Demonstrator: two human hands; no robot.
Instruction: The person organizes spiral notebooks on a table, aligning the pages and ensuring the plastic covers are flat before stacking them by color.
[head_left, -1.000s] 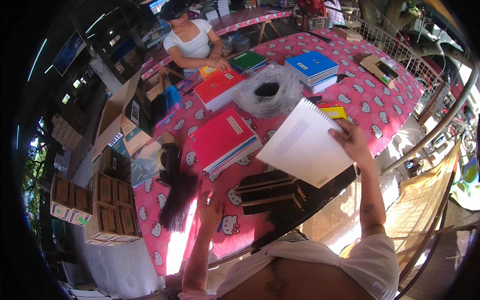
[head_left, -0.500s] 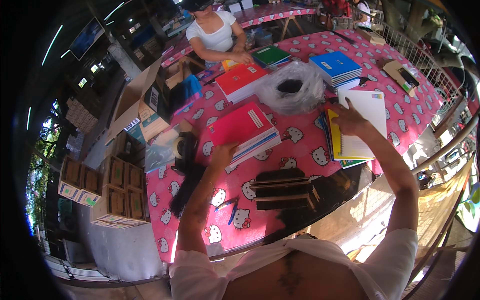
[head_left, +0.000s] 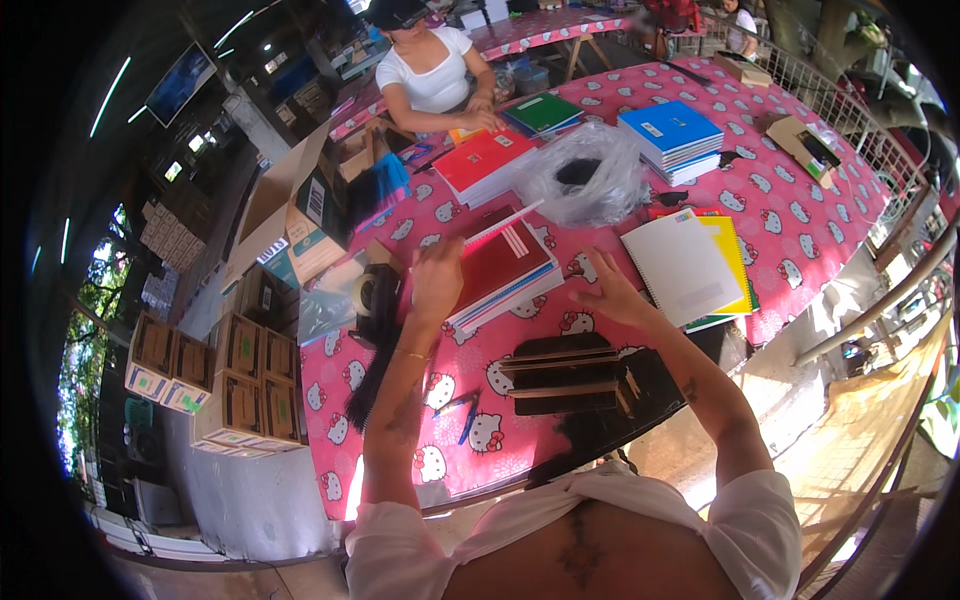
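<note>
Long table under a pink plastic cloth printed with white cartoon cats [head_left: 800,240], filling the middle of the view. At its left edge, a stack of brown cardboard cartons [head_left: 215,385] and one open cardboard box [head_left: 300,215]. Across the far side, a co-worker in a white top [head_left: 430,70], hands on a stack of red-covered notebooks [head_left: 485,162], with a green-covered notebook [head_left: 542,112] just beside it. Further right, a neat stack of blue-covered notebooks [head_left: 672,138], and between the two, a crumpled clear plastic bag [head_left: 580,180] with something dark inside.

Centre stage: a stack of dark red spiral-bound notebooks [head_left: 505,265], lying flat on the cloth, tilted a little, white spiral edge toward the far side. Left hand [head_left: 437,282] resting on its near-left corner, fingers spread and flat, gripping nothing. Right hand [head_left: 605,293] open too, fingers stretched toward the stack's right edge, palm down on the cloth, just beside the stack; touching it or not, hard to tell.

Right of that hand, a white-covered spiral notebook [head_left: 680,265] lying on top of a yellow-covered one [head_left: 728,262], well clear of the fingers. Nearer the body, a pile of dark flat bundles [head_left: 570,375]. Small blue pen [head_left: 468,420] on the cloth near the left forearm.
</note>
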